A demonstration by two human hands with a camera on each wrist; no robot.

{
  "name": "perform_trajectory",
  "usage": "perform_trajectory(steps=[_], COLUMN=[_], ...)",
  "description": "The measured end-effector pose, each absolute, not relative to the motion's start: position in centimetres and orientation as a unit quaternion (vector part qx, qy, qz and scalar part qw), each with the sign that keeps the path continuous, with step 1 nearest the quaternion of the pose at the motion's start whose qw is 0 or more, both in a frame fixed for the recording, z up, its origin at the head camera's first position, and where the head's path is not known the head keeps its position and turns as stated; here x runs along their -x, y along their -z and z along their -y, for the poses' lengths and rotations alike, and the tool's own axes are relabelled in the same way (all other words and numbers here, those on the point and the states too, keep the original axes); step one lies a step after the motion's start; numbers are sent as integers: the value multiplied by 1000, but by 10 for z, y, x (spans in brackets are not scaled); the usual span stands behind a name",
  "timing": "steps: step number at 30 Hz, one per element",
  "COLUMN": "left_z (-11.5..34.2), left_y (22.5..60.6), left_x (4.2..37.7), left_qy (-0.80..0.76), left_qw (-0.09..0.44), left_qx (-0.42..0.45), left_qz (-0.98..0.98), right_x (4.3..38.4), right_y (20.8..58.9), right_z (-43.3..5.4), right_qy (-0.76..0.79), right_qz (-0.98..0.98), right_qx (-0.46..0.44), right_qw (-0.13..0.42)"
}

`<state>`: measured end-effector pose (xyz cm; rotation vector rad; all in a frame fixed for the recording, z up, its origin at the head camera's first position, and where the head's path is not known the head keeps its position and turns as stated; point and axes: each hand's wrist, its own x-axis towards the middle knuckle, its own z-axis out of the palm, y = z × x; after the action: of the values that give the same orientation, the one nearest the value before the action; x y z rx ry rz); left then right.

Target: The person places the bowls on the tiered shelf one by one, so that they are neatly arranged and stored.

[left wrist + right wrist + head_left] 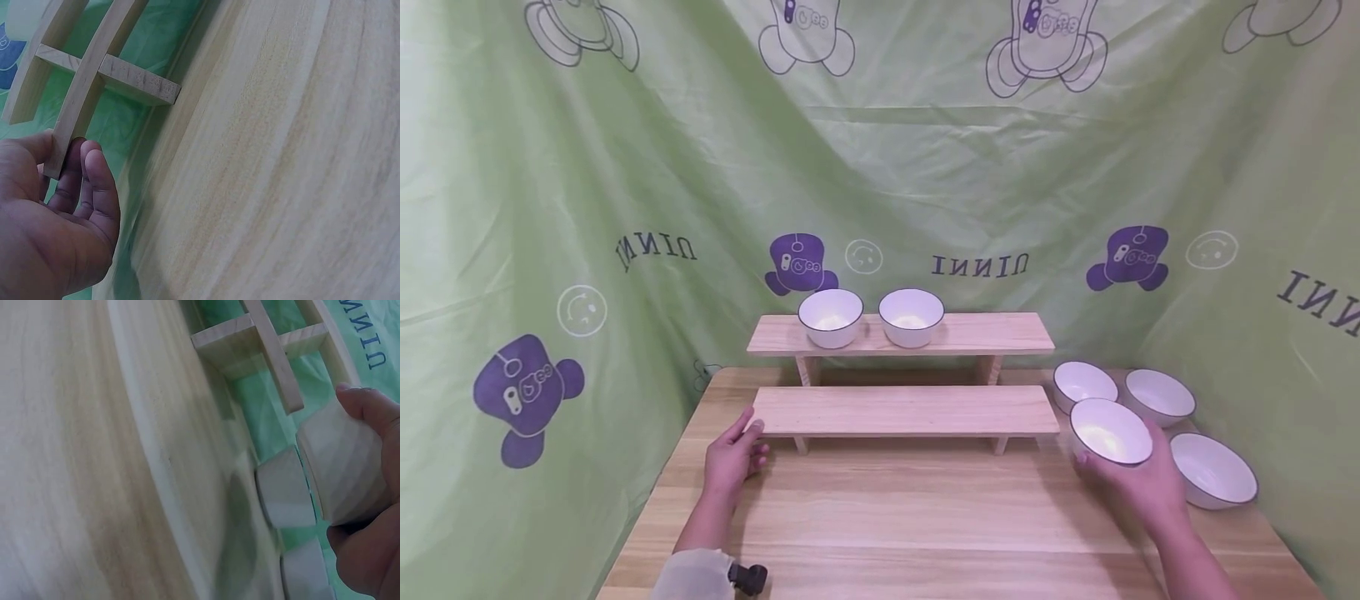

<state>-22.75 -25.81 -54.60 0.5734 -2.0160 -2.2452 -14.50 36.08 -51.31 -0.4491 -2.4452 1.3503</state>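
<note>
My right hand (1138, 475) grips a white bowl (1111, 431) with a dark rim, thumb and fingers on opposite sides. In the right wrist view the faceted outer wall of this bowl (344, 465) shows, raised off the table. My left hand (732, 458) pinches the left end of the lower board of a two-tier wooden shelf (906, 412). In the left wrist view the thumb lies on one face of that board (74, 122) and curled fingers (100, 181) on the other. Two white bowls (831, 321) stand side by side on the upper board (992, 333).
Three more white bowls stand on the table at the right: one behind the held bowl (1084, 385), one at the back (1159, 396) and one nearer (1213, 471). A green printed cloth (910, 167) hangs around the wooden table (910, 517).
</note>
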Motion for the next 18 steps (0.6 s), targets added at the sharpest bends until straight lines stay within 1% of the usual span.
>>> perform_trajectory(steps=[18], left_z=[255], left_y=[545], left_x=[227], left_qy=[728], left_qw=[40], left_qx=[-193], left_qz=[657], right_x=[150], right_y=[491], right_z=[-349], right_qy=[-475], right_qz=[850], right_qx=[157], right_qw=[164])
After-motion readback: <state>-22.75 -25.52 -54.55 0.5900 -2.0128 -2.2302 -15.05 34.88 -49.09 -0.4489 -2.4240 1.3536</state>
